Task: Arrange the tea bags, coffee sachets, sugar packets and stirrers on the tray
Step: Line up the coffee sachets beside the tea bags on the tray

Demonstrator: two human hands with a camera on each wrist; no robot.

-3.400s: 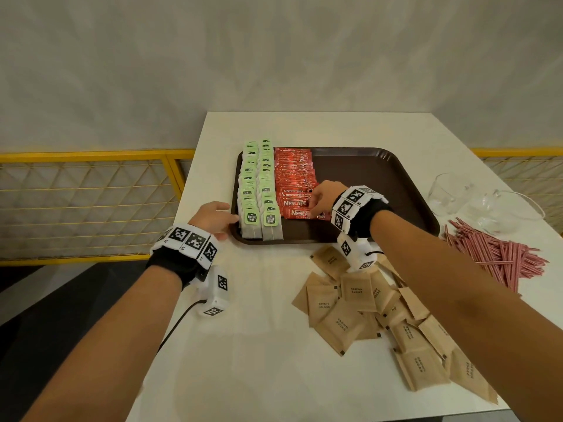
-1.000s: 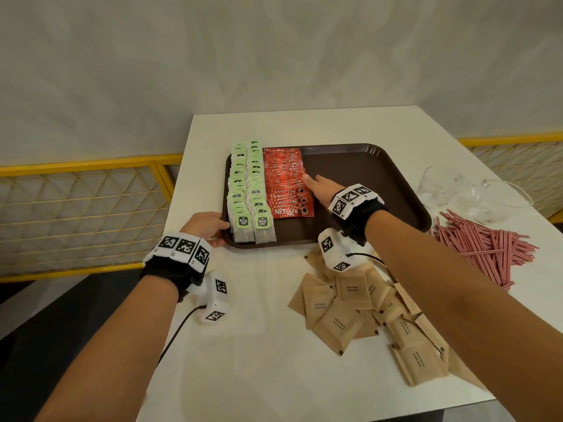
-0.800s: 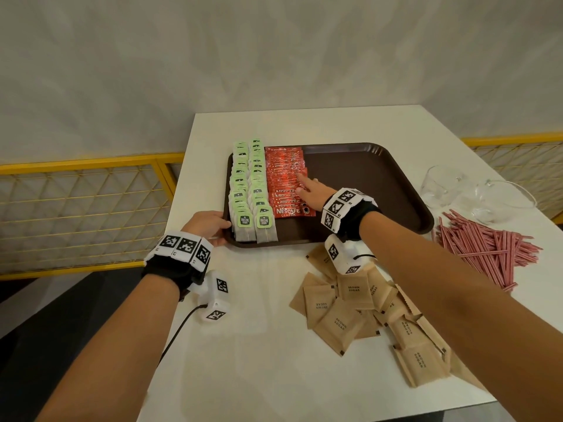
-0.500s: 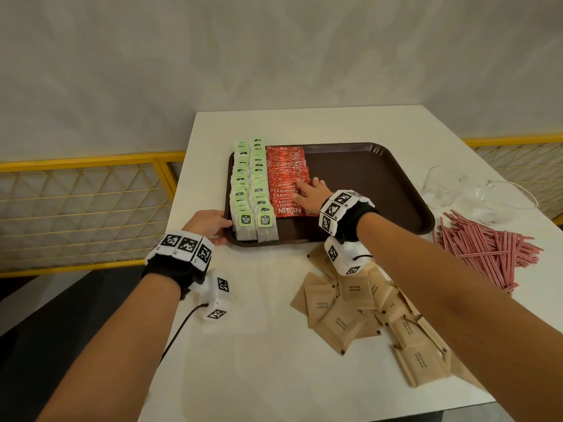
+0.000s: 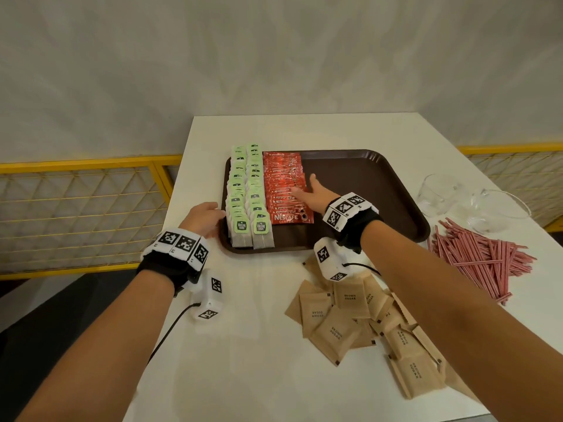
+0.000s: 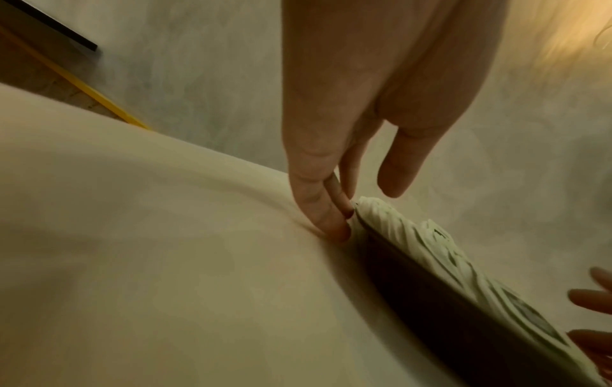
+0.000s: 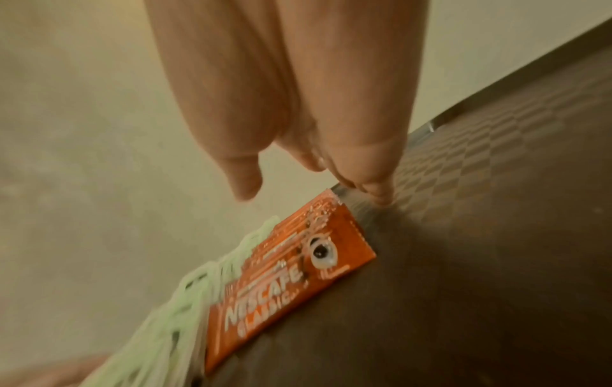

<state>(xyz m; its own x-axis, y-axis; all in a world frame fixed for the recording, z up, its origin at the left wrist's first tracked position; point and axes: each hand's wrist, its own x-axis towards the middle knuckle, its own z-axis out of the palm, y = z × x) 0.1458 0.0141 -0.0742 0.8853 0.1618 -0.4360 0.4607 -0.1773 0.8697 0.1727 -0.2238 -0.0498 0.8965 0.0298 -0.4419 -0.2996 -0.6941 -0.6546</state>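
Note:
A dark brown tray (image 5: 365, 178) lies on the white table. Two rows of green tea bags (image 5: 246, 196) fill its left side, with a row of red coffee sachets (image 5: 285, 187) next to them. My right hand (image 5: 307, 193) lies flat with straight fingers against the right edge of the coffee sachets (image 7: 298, 272); its fingertips (image 7: 377, 193) touch the tray floor. My left hand (image 5: 207, 216) rests with straight fingers (image 6: 328, 220) against the tray's left rim (image 6: 430, 298), beside the tea bags (image 6: 430, 243). Brown sugar packets (image 5: 359, 318) lie loose on the table, pink stirrers (image 5: 484, 260) at the right.
Two clear glass cups (image 5: 438, 193) (image 5: 493, 214) stand to the right of the tray. The tray's right half is bare. A yellow mesh railing (image 5: 82, 208) runs past the table's left edge, and a grey wall stands behind.
My right hand has slid along the right edge of the coffee sachets, back toward me and then away again, its fingers now stretched straight. My left hand stays at the tray's left rim.

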